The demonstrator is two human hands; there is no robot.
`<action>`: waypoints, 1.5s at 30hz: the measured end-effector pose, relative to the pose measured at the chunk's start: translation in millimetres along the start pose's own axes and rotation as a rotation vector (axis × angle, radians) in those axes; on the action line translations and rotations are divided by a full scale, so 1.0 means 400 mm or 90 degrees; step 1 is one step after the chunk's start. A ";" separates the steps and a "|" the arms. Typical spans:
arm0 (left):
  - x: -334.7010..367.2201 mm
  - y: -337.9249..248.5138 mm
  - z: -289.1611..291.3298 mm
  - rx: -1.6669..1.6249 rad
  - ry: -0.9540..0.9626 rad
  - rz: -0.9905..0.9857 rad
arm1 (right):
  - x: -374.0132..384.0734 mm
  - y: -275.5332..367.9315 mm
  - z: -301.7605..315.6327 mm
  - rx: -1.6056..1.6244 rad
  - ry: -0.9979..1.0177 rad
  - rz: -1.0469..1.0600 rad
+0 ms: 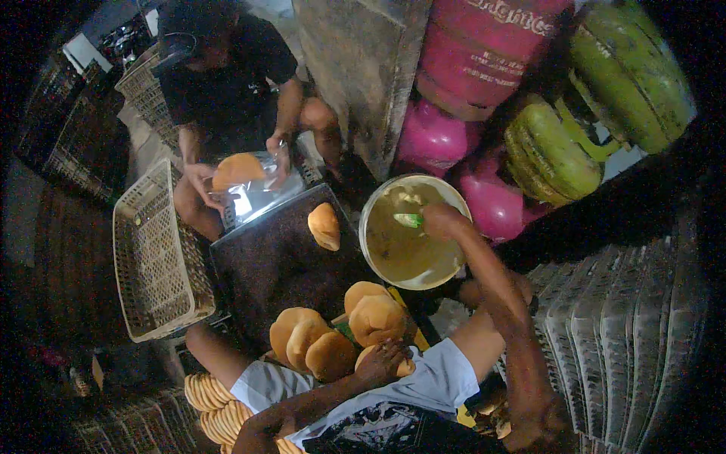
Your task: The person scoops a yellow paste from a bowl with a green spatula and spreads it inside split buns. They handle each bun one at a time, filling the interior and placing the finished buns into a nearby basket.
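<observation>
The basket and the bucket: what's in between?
The head view shows a dark surface with a bread roll between the basket and bucket.

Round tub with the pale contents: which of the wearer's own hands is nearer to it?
Right. The right hand is over the tub, gripping a green utensil; the left hand is away from it, on a bun at the lap.
</observation>
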State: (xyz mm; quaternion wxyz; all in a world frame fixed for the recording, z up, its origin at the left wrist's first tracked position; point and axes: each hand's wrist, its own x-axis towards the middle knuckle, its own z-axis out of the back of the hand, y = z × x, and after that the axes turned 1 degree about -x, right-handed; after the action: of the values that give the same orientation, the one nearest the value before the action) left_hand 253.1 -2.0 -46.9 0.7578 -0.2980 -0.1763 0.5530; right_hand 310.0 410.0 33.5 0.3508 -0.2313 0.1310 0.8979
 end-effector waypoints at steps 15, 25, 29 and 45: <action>-0.118 -0.005 0.378 -1.340 -0.512 0.484 | 0.240 0.053 -0.306 0.005 0.099 0.066; -0.066 0.125 0.461 -1.539 -0.408 0.122 | -0.213 0.098 0.112 0.315 0.190 0.225; -0.063 0.114 0.429 -1.417 -0.418 0.152 | -0.349 0.300 0.099 0.370 -0.038 0.330; -0.156 0.300 0.392 -1.312 -0.678 0.241 | -0.331 0.410 -0.081 0.106 -0.228 0.246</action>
State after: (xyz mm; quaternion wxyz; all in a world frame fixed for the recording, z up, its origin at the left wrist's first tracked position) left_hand 51.2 4.7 -1.6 -0.1048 -0.5232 -0.7878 0.3077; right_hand 293.0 203.6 84.9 0.2079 -0.0103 0.1818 0.9610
